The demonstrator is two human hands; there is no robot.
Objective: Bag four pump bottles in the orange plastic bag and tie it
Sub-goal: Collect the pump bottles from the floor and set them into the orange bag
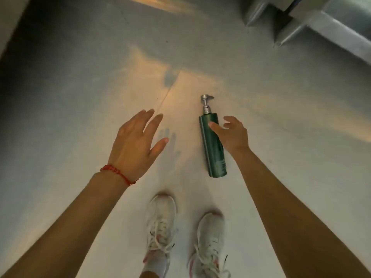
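Observation:
A dark green pump bottle (pixel 212 149) with a silver pump head lies on its side on the pale floor, pump pointing away from me. My right hand (pixel 232 134) hovers over its upper body with fingers spread and curled, thumb over the bottle, not gripping it. My left hand (pixel 136 141) is held out to the left of the bottle, fingers apart and empty, a red bead bracelet on the wrist. No orange bag and no other bottles are in view.
My two white sneakers (pixel 162 221) stand on the floor just below the bottle. Grey metal steps or a frame (pixel 313 23) sit at the top right. A dark wall edge (pixel 8 37) runs along the far left.

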